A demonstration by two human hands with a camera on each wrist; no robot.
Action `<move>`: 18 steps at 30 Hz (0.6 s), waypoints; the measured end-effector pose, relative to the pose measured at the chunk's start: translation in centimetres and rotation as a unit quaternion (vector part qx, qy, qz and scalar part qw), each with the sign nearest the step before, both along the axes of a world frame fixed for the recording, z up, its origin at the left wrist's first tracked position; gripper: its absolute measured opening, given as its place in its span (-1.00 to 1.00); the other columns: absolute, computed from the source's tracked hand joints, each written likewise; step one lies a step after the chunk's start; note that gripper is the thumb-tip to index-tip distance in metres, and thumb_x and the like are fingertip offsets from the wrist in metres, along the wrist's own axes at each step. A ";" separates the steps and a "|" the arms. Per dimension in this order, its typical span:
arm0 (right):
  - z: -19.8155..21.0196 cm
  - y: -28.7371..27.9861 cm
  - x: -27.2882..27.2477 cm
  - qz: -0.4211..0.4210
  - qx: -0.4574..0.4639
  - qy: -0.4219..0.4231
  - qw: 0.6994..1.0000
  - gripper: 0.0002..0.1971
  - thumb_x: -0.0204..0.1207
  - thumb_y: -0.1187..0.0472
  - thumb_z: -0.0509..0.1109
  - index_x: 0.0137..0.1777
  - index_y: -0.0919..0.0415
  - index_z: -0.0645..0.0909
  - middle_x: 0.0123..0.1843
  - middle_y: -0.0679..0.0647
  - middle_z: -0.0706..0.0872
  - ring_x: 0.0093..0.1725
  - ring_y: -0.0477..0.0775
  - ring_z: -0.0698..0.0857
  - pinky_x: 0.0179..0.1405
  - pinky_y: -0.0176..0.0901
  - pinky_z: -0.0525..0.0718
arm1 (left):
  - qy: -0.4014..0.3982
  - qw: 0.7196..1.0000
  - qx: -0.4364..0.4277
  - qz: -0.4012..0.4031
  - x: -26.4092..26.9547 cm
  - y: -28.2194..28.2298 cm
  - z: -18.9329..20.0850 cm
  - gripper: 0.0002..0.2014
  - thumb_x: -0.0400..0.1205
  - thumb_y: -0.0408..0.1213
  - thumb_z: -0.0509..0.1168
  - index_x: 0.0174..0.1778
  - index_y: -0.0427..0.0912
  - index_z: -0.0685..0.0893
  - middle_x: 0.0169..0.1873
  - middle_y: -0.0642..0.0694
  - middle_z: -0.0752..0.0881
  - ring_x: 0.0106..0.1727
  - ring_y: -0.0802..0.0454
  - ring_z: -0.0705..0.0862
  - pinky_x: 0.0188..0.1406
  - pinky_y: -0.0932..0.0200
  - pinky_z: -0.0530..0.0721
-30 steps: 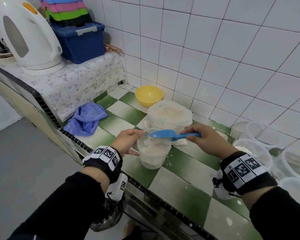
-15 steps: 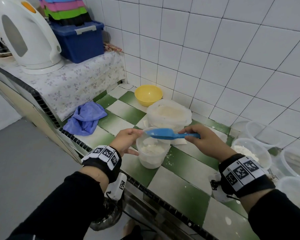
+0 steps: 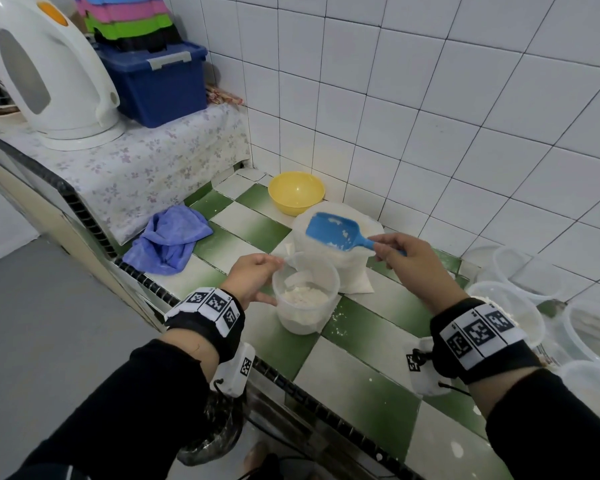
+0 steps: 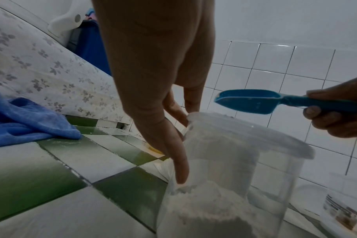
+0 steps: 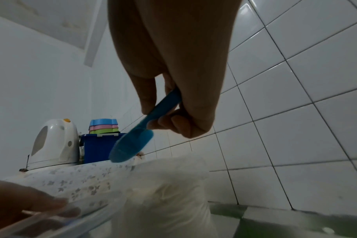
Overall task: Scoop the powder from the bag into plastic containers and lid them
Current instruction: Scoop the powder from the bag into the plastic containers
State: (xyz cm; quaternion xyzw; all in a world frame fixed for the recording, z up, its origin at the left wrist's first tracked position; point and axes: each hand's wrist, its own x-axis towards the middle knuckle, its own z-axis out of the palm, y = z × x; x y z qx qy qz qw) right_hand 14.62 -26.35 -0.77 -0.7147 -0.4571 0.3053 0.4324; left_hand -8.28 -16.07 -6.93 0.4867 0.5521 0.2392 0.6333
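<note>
A clear plastic container (image 3: 305,296) (image 4: 230,177), partly filled with white powder, stands on the green-and-white tiled counter (image 3: 354,382). My left hand (image 3: 253,278) (image 4: 173,128) holds its left side, fingers along the wall and at the rim. My right hand (image 3: 406,258) (image 5: 169,116) pinches the handle of a blue scoop (image 3: 333,230) (image 4: 249,100) (image 5: 132,145). The scoop is nearly empty, with powder traces, and hovers above the open bag of powder (image 3: 340,268) (image 5: 163,193) just behind the container.
A yellow bowl (image 3: 297,192) sits behind the bag by the tiled wall. A blue cloth (image 3: 168,242) lies at the left. Several clear containers (image 3: 513,306) stand at the right. A white kettle (image 3: 45,74) and blue box (image 3: 160,81) stand on the raised shelf.
The scoop tipped its powder into the container, then my right hand lifted it back and up over the bag. The left hand has stayed on the container.
</note>
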 end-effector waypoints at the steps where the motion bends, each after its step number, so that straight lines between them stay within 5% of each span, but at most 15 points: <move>1: 0.2 0.4 0.1 -0.018 0.009 -0.021 1.000 -0.83 0.61 0.27 0.28 0.12 0.20 0.67 -0.22 0.05 0.66 -0.34 -0.18 0.53 -0.43 -0.62 0.44 | -0.001 1.000 0.001 -0.001 0.1 0.2 0.0 -0.88 0.66 -0.25 0.34 -0.04 -0.21 0.72 0.17 -0.30 0.71 0.08 -0.19 0.68 -0.47 -0.07 0.79; 3: 0.8 1.2 0.4 -0.038 0.016 -0.105 0.994 -0.82 0.61 0.27 0.27 0.12 0.22 0.66 -0.11 0.09 0.66 -0.25 -0.08 0.54 -0.43 -0.55 0.42 | 0.003 1.000 0.004 -0.006 0.2 0.5 0.0 -0.88 0.66 -0.25 0.34 -0.07 -0.22 0.71 0.17 -0.30 0.70 0.17 -0.26 0.67 -0.43 -0.17 0.79; 6: 1.2 2.7 1.0 -0.035 0.002 -0.245 0.969 -0.78 0.60 0.31 0.25 0.16 0.27 0.65 0.01 0.16 0.65 -0.02 0.08 0.54 -0.14 -0.31 0.37 | 0.011 1.000 0.017 -0.019 0.3 1.0 0.4 -0.82 0.66 -0.23 0.34 -0.01 -0.29 0.71 0.19 -0.26 0.68 0.20 -0.26 0.66 -0.42 -0.26 0.78; 10: 1.1 4.1 1.3 0.013 -0.039 -0.416 0.908 -0.71 0.56 0.42 0.19 0.22 0.35 0.61 0.05 0.30 0.63 0.12 0.28 0.51 0.10 -0.10 0.39 | 0.014 0.999 0.015 -0.030 0.2 1.6 0.7 -0.83 0.65 -0.24 0.35 -0.03 -0.29 0.72 0.19 -0.24 0.68 0.12 -0.21 0.68 -0.44 -0.25 0.77; 13: 1.2 4.8 1.0 0.024 -0.076 -0.459 0.885 -0.70 0.54 0.42 0.18 0.23 0.34 0.57 0.09 0.31 0.57 0.13 0.27 0.49 0.11 -0.04 0.46 | 0.009 0.999 -0.001 -0.039 -0.1 1.9 0.8 -0.81 0.64 -0.24 0.37 0.03 -0.30 0.73 0.19 -0.26 0.69 0.19 -0.22 0.68 -0.38 -0.27 0.78; 18: 0.6 6.0 0.1 0.056 -0.134 -0.489 0.860 -0.68 0.51 0.41 0.19 0.26 0.33 0.54 0.12 0.28 0.55 0.13 0.25 0.50 0.07 -0.07 0.48 | -0.007 0.997 -0.036 -0.066 -0.3 2.1 1.7 -0.79 0.64 -0.29 0.36 0.12 -0.33 0.71 -0.02 -0.15 0.78 -0.16 0.07 0.77 -0.28 -0.27 0.78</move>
